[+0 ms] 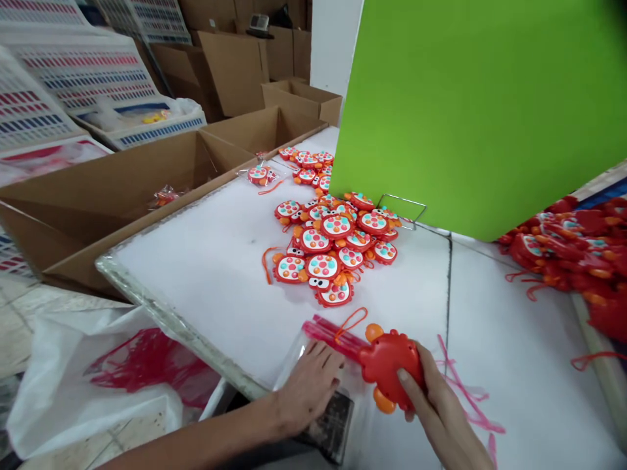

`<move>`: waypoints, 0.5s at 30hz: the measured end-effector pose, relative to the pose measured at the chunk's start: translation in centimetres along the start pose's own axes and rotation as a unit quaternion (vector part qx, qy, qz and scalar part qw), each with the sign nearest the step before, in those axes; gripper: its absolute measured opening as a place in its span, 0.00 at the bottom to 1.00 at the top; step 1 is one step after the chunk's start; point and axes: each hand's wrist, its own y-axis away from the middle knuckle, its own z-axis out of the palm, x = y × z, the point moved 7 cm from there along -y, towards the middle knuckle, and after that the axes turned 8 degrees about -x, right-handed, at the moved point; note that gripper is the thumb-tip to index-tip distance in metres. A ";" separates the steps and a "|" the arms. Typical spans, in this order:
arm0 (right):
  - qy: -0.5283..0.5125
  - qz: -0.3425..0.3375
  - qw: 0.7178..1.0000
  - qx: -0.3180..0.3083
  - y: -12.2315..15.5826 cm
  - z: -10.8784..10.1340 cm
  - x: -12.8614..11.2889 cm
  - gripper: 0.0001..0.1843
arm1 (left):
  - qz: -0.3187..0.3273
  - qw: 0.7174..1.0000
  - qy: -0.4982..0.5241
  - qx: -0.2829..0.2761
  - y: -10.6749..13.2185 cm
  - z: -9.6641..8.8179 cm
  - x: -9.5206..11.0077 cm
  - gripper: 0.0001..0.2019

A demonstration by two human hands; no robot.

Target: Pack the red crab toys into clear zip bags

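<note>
My right hand (434,398) is closed around a red crab-shaped toy (393,367), its plain back turned up and its orange claws sticking out on both sides. An orange cord loop (351,324) extends from the toy over pink strips (337,338). My left hand (313,382) lies on clear plastic bags (295,358) beside those strips, its fingers stretched out. Farther up the table is a heap of similar crab toys (323,266), showing white fronts with coloured bumps. Under the left hand's side, a dark object (337,418) shows through the plastic.
Open cardboard boxes (122,170) stand along the table's left edge. A green board (465,111) rises behind the heap, near a wire stand (404,207). More red toys (582,251) pile up at right. Pink strips (470,395) litter the white table; a white sack (53,378) hangs lower left.
</note>
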 end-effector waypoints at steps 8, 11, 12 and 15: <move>-0.022 0.037 0.990 -0.138 1.5 1.6 1.2 0.30 | 0.020 0.998 0.051 -0.025 0.2 -1.1 -0.4 0.16; -0.057 0.045 0.984 -0.163 1.6 2.0 0.6 0.28 | 0.050 0.997 0.055 -0.015 -0.6 -0.9 0.2 0.08; -0.076 0.047 0.981 -0.172 1.6 2.2 0.6 0.29 | 0.060 0.996 0.058 -0.009 -0.7 -0.8 0.4 0.08; -0.111 0.051 0.977 -0.175 1.8 2.3 0.7 0.28 | 0.083 0.995 0.062 0.003 -0.5 -0.7 0.6 0.08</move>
